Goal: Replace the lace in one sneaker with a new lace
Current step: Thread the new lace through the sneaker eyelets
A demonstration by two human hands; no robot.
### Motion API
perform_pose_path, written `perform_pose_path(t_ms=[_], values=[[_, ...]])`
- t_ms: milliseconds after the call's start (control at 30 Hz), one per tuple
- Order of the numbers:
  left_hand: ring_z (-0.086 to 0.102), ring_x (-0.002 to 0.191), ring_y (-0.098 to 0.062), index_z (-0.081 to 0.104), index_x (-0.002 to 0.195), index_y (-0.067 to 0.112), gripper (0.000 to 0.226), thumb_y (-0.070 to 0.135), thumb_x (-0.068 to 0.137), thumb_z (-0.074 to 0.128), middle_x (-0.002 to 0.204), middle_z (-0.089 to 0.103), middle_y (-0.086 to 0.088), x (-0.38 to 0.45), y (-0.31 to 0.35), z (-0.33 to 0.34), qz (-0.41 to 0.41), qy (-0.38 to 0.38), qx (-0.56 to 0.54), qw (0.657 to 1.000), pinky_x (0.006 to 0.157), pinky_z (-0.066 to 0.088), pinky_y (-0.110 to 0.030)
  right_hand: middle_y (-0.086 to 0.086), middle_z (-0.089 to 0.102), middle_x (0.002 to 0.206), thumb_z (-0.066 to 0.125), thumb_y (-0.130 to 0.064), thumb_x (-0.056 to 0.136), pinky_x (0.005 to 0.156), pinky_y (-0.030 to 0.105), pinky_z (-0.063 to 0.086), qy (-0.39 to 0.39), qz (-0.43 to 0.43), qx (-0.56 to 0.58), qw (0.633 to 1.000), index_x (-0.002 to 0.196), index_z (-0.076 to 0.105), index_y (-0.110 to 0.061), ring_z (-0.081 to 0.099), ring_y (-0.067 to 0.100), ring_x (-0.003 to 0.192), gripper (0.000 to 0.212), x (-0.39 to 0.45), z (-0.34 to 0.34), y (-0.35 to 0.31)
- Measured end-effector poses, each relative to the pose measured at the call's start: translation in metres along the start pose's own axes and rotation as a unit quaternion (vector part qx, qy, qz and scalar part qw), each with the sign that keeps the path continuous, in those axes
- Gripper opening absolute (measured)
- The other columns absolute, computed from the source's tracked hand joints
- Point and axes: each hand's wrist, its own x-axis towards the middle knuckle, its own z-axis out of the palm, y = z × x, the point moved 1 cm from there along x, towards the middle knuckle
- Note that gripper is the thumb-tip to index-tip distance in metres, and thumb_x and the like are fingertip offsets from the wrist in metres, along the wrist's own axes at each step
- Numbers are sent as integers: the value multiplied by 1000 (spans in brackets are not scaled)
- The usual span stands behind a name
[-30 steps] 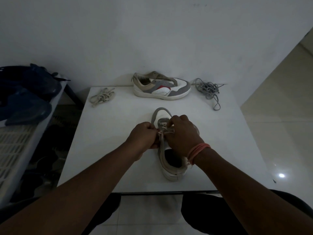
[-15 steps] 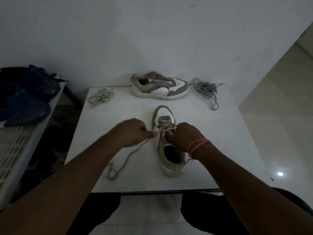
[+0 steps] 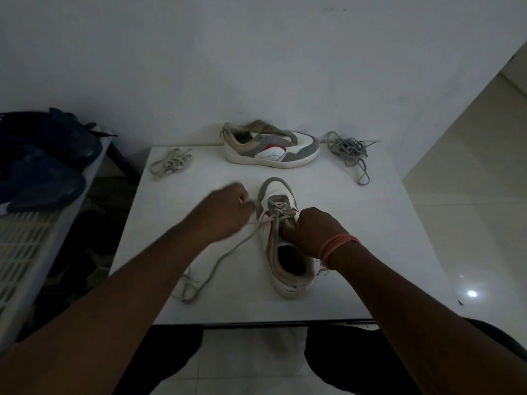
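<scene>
Beige lace [image 3: 225,253] runs slack from the near sneaker [image 3: 288,252] across the white surface [image 3: 370,238] to a loose tangle near the front edge, behind the left hand [image 3: 228,206]. That hand is blurred, fingers curled together on the lace just left of the toe, likely drawing it out of an eyelet. Right hand [image 3: 312,230], pink band [image 3: 336,246] on its wrist, sits on the tongue area, fingers curled down onto the shoe; probably pinning it so the pull doesn't drag it, but exact grip is hidden. Two crossings remain laced ahead of the right hand, so unlacing looks partly done. The sneaker lies toe-away, heel toward the person, between both hands. Well beyond the left hand: a beige lace bundle [image 3: 171,163]. Beyond both: second sneaker [image 3: 271,149], on its side-on, unlaced, against the wall. Beyond the right hand: grey lace pile [image 3: 349,151], maybe the replacement. Far left of the left hand: dark bags [image 3: 42,166] on a rack.
</scene>
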Motion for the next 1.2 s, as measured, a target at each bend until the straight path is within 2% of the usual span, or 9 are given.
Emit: perform_pose_path(t_ms=[33,100,267,467,667,767,900,1000,1200], values=[[65,84,-22,68,95,18,30,46,97,57,92,71,-3,-2,-2,11,33,-53,103,993,76,53,-35,1,54,65,59,-55,90,52,26,36,2,-1,-1,1000,68,49,-19,51,15,58,43,1,1,0],[65,81,-18,76,90,19,32,46,96,59,84,70,-1,-6,1,19,83,-134,112,981,73,51,-31,1,55,67,57,-54,90,56,28,42,3,4,-4,1000,70,49,-19,53,16,60,41,2,1,1],[53,58,-5,78,84,11,38,46,93,66,67,70,1,-11,17,-20,40,-106,-177,978,50,35,-22,1,57,75,49,-47,99,61,30,46,0,17,-4,1000,82,53,-17,53,15,64,35,1,-6,2],[58,57,-12,76,73,14,42,45,97,60,70,74,0,-23,23,-10,75,-159,-110,978,59,46,-24,1,57,81,47,-45,99,65,31,44,13,12,-6,1000,83,49,-20,52,15,70,30,-1,-10,-2],[57,65,-16,83,85,16,64,63,100,41,79,70,-2,-12,-7,-13,-75,-267,56,959,62,44,-26,-2,50,73,50,-48,98,63,28,40,10,-38,10,999,78,45,-22,44,12,63,33,-10,-8,-9],[63,107,-23,81,104,17,60,63,100,42,118,68,-7,-5,-20,1,-82,-243,213,943,92,46,-29,-3,49,74,48,-49,99,68,32,44,7,-55,7,998,80,46,-21,48,16,69,33,-12,-10,-11],[67,98,-26,78,82,16,55,68,83,61,95,73,-4,5,-33,23,-98,-102,201,969,89,52,-33,-4,49,74,49,-48,98,68,32,43,-2,-63,5,998,72,41,-26,45,11,65,35,-14,-11,-11],[59,110,-32,63,109,21,53,65,80,67,114,63,-6,5,-20,37,-23,54,260,964,90,47,-39,-4,51,74,50,-48,98,67,29,43,-1,-66,3,998,73,41,-27,45,10,65,34,-12,-12,-12],[61,108,-33,53,93,21,13,33,91,55,112,65,-10,8,-17,55,-25,-19,69,997,87,49,-39,-1,56,81,52,-51,94,72,35,51,24,-46,8,999,87,49,-22,49,14,69,30,-13,-8,-12]])
